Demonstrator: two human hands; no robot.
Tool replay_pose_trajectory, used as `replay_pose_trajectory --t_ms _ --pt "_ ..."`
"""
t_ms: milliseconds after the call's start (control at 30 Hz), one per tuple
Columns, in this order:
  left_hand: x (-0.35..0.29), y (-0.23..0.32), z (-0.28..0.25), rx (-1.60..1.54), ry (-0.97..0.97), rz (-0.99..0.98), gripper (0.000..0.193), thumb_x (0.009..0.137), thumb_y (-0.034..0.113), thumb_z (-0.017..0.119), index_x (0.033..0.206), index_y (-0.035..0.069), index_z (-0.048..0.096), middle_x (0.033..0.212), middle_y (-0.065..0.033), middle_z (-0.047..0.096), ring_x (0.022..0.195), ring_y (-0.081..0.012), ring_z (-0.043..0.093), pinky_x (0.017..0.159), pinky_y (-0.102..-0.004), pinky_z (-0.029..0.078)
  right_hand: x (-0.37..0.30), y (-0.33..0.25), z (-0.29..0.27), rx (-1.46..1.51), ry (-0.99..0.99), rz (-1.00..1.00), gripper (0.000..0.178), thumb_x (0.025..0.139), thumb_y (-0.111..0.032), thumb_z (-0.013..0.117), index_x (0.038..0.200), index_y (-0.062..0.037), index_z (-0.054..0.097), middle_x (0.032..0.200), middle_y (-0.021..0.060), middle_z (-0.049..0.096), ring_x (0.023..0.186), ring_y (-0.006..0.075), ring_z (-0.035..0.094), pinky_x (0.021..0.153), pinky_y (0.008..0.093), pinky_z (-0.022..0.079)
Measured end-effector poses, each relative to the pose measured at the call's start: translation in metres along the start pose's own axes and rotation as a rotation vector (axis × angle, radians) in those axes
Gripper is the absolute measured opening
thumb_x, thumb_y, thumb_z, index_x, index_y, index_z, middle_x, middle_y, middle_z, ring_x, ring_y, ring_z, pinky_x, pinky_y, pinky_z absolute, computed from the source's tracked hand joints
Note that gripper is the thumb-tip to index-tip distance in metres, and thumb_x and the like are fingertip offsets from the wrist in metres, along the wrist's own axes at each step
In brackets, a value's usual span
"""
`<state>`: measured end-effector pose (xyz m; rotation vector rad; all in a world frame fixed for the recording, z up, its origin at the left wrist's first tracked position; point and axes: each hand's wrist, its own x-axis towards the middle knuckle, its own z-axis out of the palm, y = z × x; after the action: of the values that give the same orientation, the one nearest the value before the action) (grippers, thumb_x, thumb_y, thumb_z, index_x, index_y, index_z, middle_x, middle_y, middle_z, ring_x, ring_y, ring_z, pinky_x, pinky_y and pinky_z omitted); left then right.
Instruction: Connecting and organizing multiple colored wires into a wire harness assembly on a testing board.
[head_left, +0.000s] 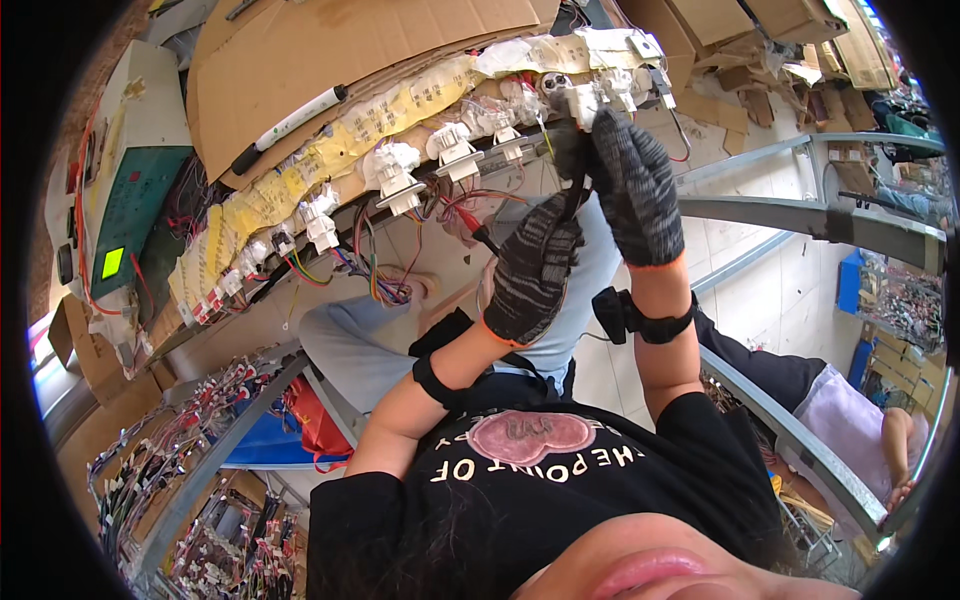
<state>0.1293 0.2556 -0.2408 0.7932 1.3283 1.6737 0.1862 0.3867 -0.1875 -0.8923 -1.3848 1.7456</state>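
My left hand [535, 268], in a dark grey knitted glove with an orange cuff, is closed below the board's front edge. A dark, blurred strip [574, 192] runs up from its fingers; I cannot make out its kind. My right hand [640, 190], gloved alike, is raised with its fingers bent together at a white connector holder [583, 104] near the board's right end. What those fingers grip is hidden. A red-and-black clip lead [474, 224] hangs just left of my left hand. Several white connector holders [394, 176] line the board's edge, with coloured wires [385, 285] dangling beneath.
Yellowed label tape [410, 97] runs along the board. Behind it lie a cardboard sheet [300, 75] and a marker pen [288, 130]. A green-fronted tester box [135, 200] stands left. Wire bundles [180, 430] fill the lower left. Metal rails [800, 430] and another person [850, 420] are at right.
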Motion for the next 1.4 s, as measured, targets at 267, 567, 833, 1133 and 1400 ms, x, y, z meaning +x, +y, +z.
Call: replay_pose_trajectory --t_ms 267,567,833,1133,1400 --pt "0.027 0.03 -0.002 -0.595 -0.023 -0.641 0.033 0.093 0.031 0.043 0.118 0.013 0.054 0.059 -0.0009 0.055 0.042 -0.0086 0.048 0.037 -0.0201 0.035 0.031 0.007 0.011 -0.962 0.298 -0.628 0.024 0.082 -0.007 0.06 0.104 0.0022 0.059 0.091 0.0159 0.064 0.081 0.0245 0.061 0.075 0.0342 0.047" --pt "0.027 0.019 -0.003 -0.716 -0.047 -0.744 0.028 0.093 0.027 0.043 0.115 0.013 0.053 0.073 0.0001 0.056 0.053 -0.0078 0.053 0.037 -0.0191 0.037 0.031 -0.01 0.017 -0.993 0.207 -0.681 0.021 0.08 -0.006 0.061 0.1 -0.0006 0.061 0.091 0.0154 0.063 0.082 0.0295 0.06 0.075 0.0355 0.047" --pt "0.004 -0.027 -0.016 0.399 -0.059 0.364 0.034 0.095 0.028 0.04 0.121 0.007 0.05 0.083 -0.0069 0.061 0.07 -0.0133 0.059 0.059 -0.0258 0.049 0.035 0.001 0.049 -1.824 0.138 -0.852 0.03 0.076 -0.011 0.052 0.104 0.0006 0.052 0.076 0.0105 0.054 0.067 0.0257 0.053 0.06 0.0393 0.041" --pt "-0.135 -0.041 -0.204 -0.312 0.593 -0.227 0.03 0.089 0.017 0.051 0.115 0.001 0.052 0.101 -0.0053 0.059 0.082 -0.0108 0.057 0.067 -0.0255 0.049 0.055 0.011 0.02 -1.757 0.135 -0.953 0.027 0.076 -0.015 0.052 0.1 -0.0058 0.056 0.081 0.016 0.06 0.072 0.032 0.057 0.062 0.0451 0.044" --pt "-0.097 -0.028 -0.278 0.994 0.753 0.574 0.019 0.087 0.001 0.049 0.105 0.002 0.056 0.101 -0.008 0.06 0.081 -0.0114 0.059 0.066 -0.0249 0.048 0.047 -0.001 0.039 -1.876 0.152 -0.792 0.025 0.083 -0.018 0.051 0.103 -0.0066 0.058 0.084 0.0127 0.061 0.076 0.0303 0.058 0.07 0.0409 0.045"
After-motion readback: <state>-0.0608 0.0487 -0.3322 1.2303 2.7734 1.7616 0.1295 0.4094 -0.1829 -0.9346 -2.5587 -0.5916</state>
